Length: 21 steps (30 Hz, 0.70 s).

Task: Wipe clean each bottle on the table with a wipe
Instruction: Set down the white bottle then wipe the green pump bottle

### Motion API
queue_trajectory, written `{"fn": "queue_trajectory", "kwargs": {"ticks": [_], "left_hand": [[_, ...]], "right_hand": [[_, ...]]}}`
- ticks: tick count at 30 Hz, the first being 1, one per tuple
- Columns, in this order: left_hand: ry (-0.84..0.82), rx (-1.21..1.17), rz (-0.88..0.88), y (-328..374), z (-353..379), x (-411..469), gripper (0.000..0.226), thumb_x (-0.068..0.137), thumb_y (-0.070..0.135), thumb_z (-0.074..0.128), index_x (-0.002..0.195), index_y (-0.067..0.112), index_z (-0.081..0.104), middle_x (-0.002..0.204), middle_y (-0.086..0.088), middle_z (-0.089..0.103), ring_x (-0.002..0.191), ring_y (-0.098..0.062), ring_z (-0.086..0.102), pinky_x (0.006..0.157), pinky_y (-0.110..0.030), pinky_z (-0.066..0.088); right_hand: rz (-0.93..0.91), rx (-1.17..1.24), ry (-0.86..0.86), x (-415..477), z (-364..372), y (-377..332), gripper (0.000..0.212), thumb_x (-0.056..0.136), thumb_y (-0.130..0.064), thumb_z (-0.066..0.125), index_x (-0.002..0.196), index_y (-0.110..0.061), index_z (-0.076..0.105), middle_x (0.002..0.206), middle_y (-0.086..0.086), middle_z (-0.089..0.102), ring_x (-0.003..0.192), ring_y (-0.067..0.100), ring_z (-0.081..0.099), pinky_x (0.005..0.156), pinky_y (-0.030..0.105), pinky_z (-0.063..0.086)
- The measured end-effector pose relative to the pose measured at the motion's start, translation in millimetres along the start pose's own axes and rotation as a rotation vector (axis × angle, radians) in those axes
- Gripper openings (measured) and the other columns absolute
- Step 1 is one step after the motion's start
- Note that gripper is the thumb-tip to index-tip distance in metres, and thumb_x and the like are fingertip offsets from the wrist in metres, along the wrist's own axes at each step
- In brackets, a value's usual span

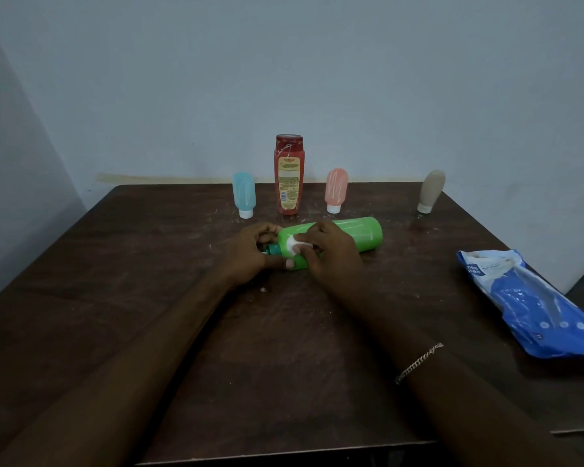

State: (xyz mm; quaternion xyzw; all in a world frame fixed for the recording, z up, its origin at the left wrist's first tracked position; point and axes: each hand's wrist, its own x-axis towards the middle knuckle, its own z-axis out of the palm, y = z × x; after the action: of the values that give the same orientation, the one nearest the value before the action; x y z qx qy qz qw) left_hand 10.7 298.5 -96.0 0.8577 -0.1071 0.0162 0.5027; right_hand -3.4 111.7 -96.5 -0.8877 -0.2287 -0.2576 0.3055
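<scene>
On table [149, 298], right hand [331, 261] wipes green bottle [354, 232] (lying flat).

"mee mee" on blue pack [533, 305]

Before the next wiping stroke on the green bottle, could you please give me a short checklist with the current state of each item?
1. Green bottle lying flat on the table: ok.
2. Left hand steadying the bottle's cap end: ok.
3. Right hand pressing the wipe on the bottle: ok.
4. White streaks gone from the green bottle: not ok.
5. Wipe clean enough to continue: cannot tell.
6. Wipes pack within reach: ok.
</scene>
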Motion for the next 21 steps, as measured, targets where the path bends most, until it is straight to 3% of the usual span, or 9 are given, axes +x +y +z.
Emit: {"fn": "queue_trajectory", "kwargs": {"ticks": [5,8,12,14,17,21], "left_hand": [[0.023,0.097,0.063,5,2,-7,0.046,0.077,0.017,0.082,0.115,0.033,0.063,0.109,0.021,0.063,0.098,0.009,0.055,0.079,-0.013,0.039],[0.027,0.103,0.069,6,1,-7,0.047,0.078,0.013,0.081,0.112,0.037,0.059,0.102,0.026,0.061,0.094,0.013,0.054,0.076,-0.010,0.037],[-0.007,0.142,0.078,9,0,-8,0.056,0.071,0.025,0.087,0.119,0.036,0.060,0.108,0.025,0.063,0.098,0.013,0.054,0.077,-0.010,0.037],[-0.008,0.164,0.087,8,2,-9,0.060,0.072,0.025,0.087,0.124,0.035,0.059,0.107,0.026,0.060,0.097,0.013,0.052,0.076,-0.008,0.036],[-0.001,0.133,0.088,3,4,-9,0.053,0.076,0.019,0.083,0.117,0.040,0.057,0.103,0.028,0.058,0.096,0.011,0.053,0.082,-0.013,0.041],[0.010,0.131,0.076,0,6,-5,0.056,0.075,0.030,0.084,0.125,0.036,0.061,0.119,0.017,0.065,0.106,0.001,0.058,0.091,-0.024,0.047]], "right_hand": [[-0.065,-0.008,-0.025,10,5,-19,0.023,0.094,-0.017,0.060,0.115,-0.010,0.068,0.108,0.007,0.057,0.091,0.008,0.048,0.079,0.022,0.039],[-0.136,-0.006,-0.060,1,0,-13,0.022,0.092,-0.019,0.061,0.111,-0.010,0.069,0.104,0.006,0.058,0.090,0.012,0.052,0.078,0.027,0.046],[-0.037,-0.016,0.066,6,-4,-3,0.018,0.093,-0.020,0.059,0.106,-0.012,0.069,0.098,0.005,0.059,0.085,0.014,0.055,0.076,0.033,0.050],[-0.034,0.005,0.088,12,-2,-9,0.018,0.093,-0.016,0.060,0.107,-0.012,0.070,0.098,0.006,0.058,0.086,0.016,0.055,0.075,0.031,0.048],[-0.120,-0.012,-0.012,6,0,-19,0.019,0.093,-0.016,0.060,0.108,-0.011,0.070,0.100,0.005,0.056,0.086,0.011,0.051,0.074,0.023,0.042],[-0.110,-0.054,-0.040,-8,-11,-8,0.019,0.091,-0.019,0.064,0.105,-0.009,0.071,0.098,0.004,0.059,0.084,0.011,0.052,0.075,0.027,0.048]]}}
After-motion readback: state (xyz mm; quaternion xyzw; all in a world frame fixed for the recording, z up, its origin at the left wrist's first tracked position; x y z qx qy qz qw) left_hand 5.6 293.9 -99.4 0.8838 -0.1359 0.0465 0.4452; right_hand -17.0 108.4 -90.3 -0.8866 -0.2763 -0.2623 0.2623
